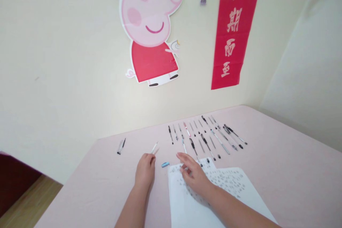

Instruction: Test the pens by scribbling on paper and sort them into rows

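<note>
My left hand [144,170] is closed round a white pen [154,147] whose tip sticks out past my fingers, pointing away from me. A small blue pen cap [165,164] lies on the pink table [280,164] between my hands. My right hand [192,175] rests with fingers spread on a white sheet of paper [235,185] covered in handwriting, and holds nothing. Just beyond my right fingers lies a row of several pens and pen parts [208,137].
A lone pen [121,146] lies at the far left of the table near the wall. A cartoon pig sticker [152,28] and a red banner [235,28] hang on the wall. The table's left edge drops to a wooden floor [26,203].
</note>
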`<state>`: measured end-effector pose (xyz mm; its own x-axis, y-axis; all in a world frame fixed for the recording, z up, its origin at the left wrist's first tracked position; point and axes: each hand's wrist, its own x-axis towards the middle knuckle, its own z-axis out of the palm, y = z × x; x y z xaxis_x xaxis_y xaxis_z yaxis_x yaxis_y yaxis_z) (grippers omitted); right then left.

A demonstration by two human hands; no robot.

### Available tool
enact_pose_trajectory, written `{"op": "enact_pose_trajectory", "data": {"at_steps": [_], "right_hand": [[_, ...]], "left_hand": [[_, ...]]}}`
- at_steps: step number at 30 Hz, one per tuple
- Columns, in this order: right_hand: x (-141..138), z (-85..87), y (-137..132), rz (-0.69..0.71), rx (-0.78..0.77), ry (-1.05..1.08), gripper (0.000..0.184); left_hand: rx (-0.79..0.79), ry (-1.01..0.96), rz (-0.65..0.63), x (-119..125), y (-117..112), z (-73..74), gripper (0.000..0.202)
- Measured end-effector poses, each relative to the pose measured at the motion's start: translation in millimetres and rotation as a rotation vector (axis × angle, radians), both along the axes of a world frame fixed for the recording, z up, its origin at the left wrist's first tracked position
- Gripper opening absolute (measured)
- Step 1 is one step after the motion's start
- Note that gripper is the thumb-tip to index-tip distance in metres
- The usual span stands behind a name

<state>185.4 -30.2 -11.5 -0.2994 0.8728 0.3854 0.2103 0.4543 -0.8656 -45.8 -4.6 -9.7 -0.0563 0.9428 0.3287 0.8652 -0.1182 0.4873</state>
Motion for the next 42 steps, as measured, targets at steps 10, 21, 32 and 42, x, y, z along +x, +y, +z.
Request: {"op": "enact_pose_trajectory", "data": {"at_steps": [10,21,32,42], "right_hand": [[-1,0.2,0,0.008,0.009,0.012,0.051],[-3,8.5,0,-0.059,-0.049,-0.006,0.022],[-2,8.6,1,-0.015,-0.004,-0.008,0.011],[-1,15.0,-2,-0.040,0.030,-0.011,0.007]], "left_hand": [[0.024,-0.199,-0.093,17,-6,12.6,0.013],[-0.282,-0.943,-0.298,74,-21,14.8,0.017],[-0.347,-0.992,-0.319,74,-23,17.5,0.021],[-0.393,-0.989,-0.320,75,-26,23.0,0.028]]}}
